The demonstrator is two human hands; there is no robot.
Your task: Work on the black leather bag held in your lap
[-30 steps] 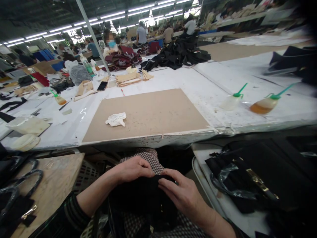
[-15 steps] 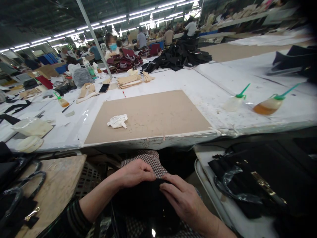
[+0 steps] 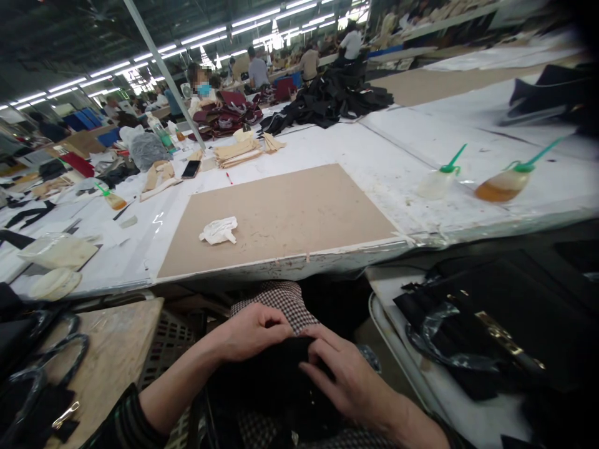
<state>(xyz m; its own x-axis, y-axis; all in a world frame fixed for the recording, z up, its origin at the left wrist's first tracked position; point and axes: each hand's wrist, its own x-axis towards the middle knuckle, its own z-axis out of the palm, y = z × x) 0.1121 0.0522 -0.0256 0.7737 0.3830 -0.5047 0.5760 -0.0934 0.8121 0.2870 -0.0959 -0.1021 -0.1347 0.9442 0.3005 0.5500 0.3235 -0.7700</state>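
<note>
Our left hand (image 3: 253, 330) and right hand (image 3: 344, 377) both pinch the black piece (image 3: 276, 380) on our lap; a loose pinch could drop it.

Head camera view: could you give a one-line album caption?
Both hands, left hand and right hand, grip black material below a workbench.

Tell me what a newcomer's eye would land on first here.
First, the left hand and right hand, low in the middle, both pressed on a black piece in the lap. Next, the tan board on the white table with a crumpled white rag on it. At right lie two green-spouted bottles.
</note>
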